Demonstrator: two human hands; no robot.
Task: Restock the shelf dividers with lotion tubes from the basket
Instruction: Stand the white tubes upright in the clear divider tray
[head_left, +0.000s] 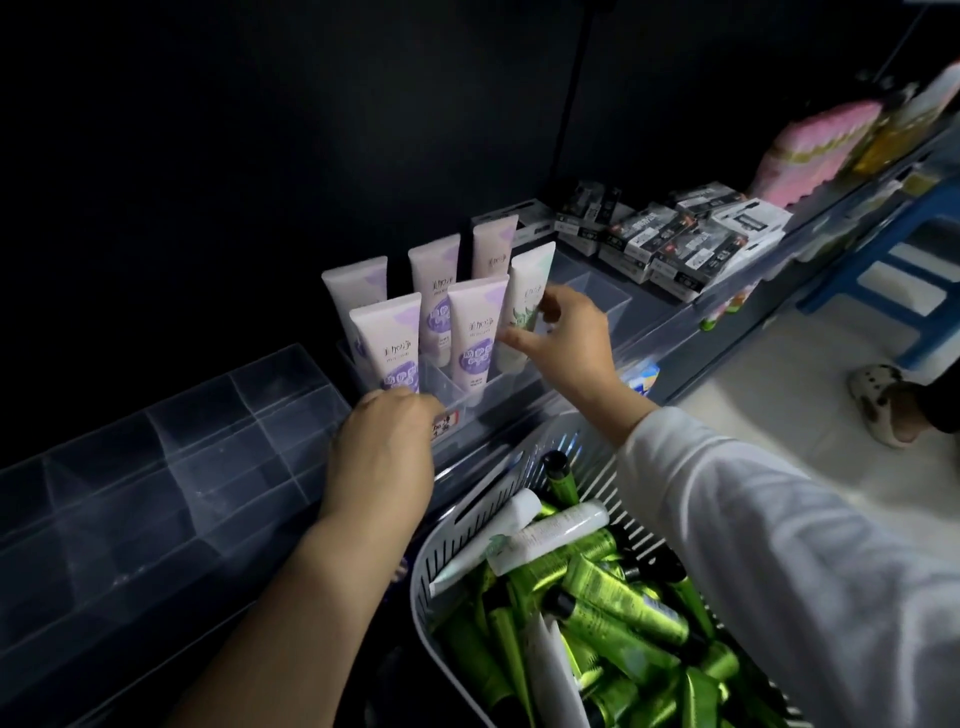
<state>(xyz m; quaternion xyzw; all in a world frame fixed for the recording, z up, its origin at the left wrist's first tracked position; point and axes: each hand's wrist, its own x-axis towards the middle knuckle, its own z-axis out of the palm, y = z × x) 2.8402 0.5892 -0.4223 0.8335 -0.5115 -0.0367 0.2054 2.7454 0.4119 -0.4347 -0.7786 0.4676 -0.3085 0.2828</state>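
Right hand (566, 340) is pinching the green-leaf tube (530, 293), best seated upright at the clear divider's (595, 299) right end; left hand (384, 452), grip unclear, is bracing its front edge.

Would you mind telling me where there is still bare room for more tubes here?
Free: clear compartments right of the green-leaf tube, before the black boxes; the empty divider tray left of the purple tubes. Crowded: the basket.

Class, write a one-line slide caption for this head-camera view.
Right hand holds a white-and-green tube in the clear divider, basket of tubes below.
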